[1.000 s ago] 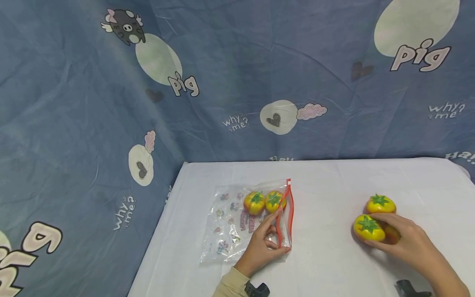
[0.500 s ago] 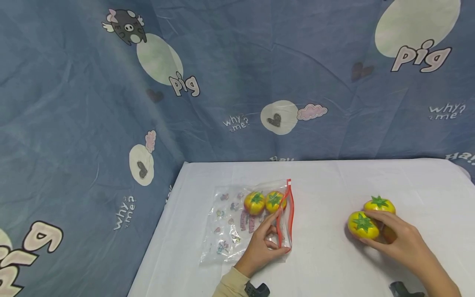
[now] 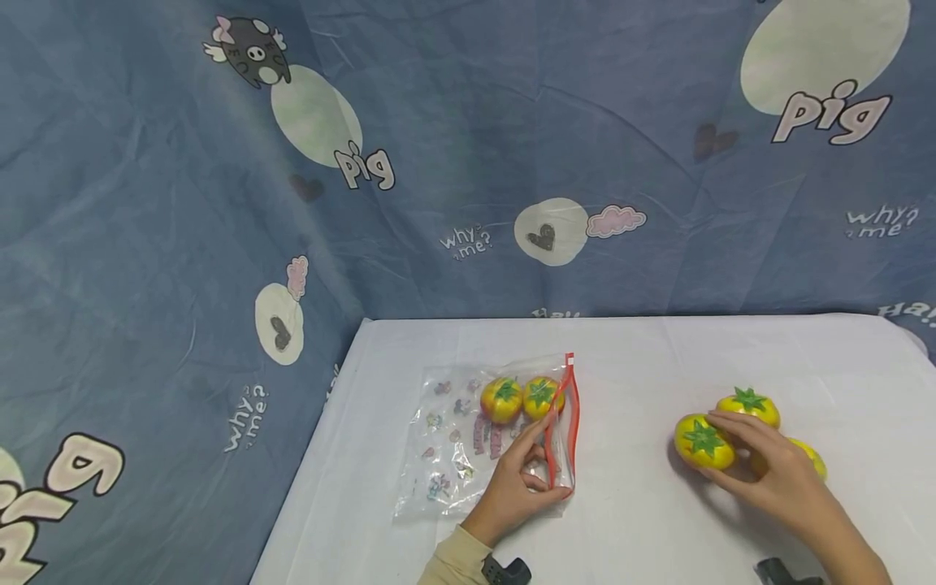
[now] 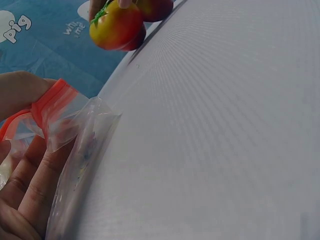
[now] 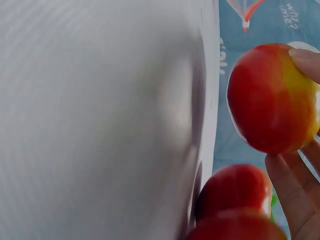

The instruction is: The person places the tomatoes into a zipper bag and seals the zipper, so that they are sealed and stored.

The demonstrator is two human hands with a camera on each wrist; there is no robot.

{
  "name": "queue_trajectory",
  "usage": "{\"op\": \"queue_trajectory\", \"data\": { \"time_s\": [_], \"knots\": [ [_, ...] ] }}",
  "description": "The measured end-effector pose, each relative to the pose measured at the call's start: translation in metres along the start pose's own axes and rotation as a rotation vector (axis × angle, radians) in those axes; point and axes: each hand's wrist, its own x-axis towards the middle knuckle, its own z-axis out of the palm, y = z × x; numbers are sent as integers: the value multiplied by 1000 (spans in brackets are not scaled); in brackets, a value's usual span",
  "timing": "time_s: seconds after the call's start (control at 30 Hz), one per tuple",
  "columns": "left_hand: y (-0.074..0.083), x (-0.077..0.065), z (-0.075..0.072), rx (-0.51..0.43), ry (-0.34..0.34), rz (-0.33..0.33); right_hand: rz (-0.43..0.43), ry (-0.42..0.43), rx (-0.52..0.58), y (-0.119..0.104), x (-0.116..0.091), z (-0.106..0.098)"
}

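My left hand (image 3: 515, 486) holds the mouth of a clear zip bag (image 3: 439, 443) lying flat on the table. In the left wrist view, the thumb is at its red zip strip (image 4: 54, 102) and the fingers show through the plastic. Inside the bag are two yellow-red toy tomatoes (image 3: 501, 401) with green leaf tops. My right hand (image 3: 778, 471) pinches another toy tomato (image 3: 702, 443) between thumb and fingers; the right wrist view shows this tomato (image 5: 265, 100) raised off the tabletop. Two more tomatoes stand by that hand, one behind it (image 3: 749, 405) and one partly hidden (image 3: 812, 460).
A white cloth covers the table (image 3: 629, 520). Blue printed fabric (image 3: 439, 122) hangs behind it and on the left. Between the bag and the right hand lies a stretch of white tabletop.
My right hand has moved left with its tomato, away from the other two, and the tomato beneath the hand shows more now. The left hand and bag have stayed put.
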Motion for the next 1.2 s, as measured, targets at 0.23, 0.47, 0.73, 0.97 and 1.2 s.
{"op": "queue_trajectory", "data": {
  "time_s": [0.23,0.47,0.73,0.97,1.2],
  "knots": [
    [1,0,0,2,-5,6,-11,-32,50,-10,5,5],
    [-2,0,0,-7,-3,19,-15,-51,122,-11,8,15],
    [-3,0,0,-8,-2,13,-37,-49,135,-11,14,22],
    [-3,0,-1,-13,0,2,-28,-89,149,-16,23,29],
    [0,0,-1,-16,-3,-13,-29,-109,151,-19,31,36]
  ]
}}
